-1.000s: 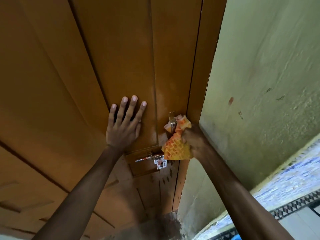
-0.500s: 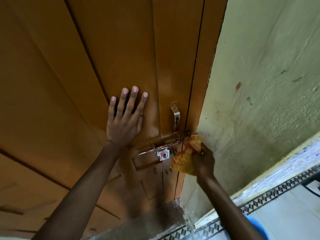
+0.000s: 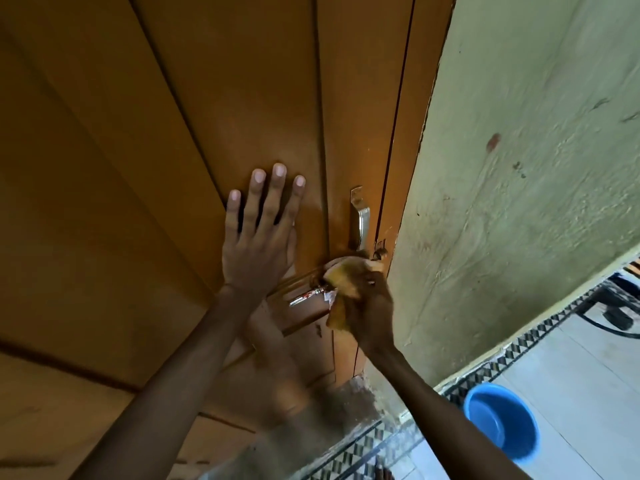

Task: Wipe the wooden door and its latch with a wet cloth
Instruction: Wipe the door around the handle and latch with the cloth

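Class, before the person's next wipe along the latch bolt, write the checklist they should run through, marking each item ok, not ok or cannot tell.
1. Cloth gripped in the right hand: ok.
2. Cloth in contact with the latch bolt: ok, it covers the bolt's right end.
3. Left hand flat on the wooden door, steadying it: ok.
4. Left fingers clear of the bolt's path: ok.
5. Cloth wet enough: cannot tell.
6. Blue basin on the floor for rinsing: ok; water inside, cannot tell.
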A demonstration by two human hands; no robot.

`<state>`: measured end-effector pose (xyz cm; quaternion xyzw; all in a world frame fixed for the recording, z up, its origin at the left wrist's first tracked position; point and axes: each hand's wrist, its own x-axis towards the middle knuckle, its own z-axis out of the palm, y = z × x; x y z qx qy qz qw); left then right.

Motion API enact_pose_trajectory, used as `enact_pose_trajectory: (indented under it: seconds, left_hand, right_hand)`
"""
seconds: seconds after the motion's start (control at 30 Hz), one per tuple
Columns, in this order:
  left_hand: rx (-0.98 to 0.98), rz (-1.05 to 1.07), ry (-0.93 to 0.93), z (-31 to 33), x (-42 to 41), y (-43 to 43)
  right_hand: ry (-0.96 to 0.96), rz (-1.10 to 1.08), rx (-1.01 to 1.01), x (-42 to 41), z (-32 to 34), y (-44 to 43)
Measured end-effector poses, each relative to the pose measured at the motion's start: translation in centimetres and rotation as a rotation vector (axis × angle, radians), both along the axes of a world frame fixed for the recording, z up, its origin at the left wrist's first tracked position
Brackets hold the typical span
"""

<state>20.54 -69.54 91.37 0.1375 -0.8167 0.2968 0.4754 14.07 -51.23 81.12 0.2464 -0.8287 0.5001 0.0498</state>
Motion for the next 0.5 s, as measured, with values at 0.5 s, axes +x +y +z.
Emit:
enact_pose_trajectory:
  seconds: [0.5]
  left_hand:
    - [0.024, -0.067, -0.068, 1.1, 1.2, 0.7]
  right_hand:
    - [0.096, -0.16, 0.032, -0.6, -0.1, -0.3]
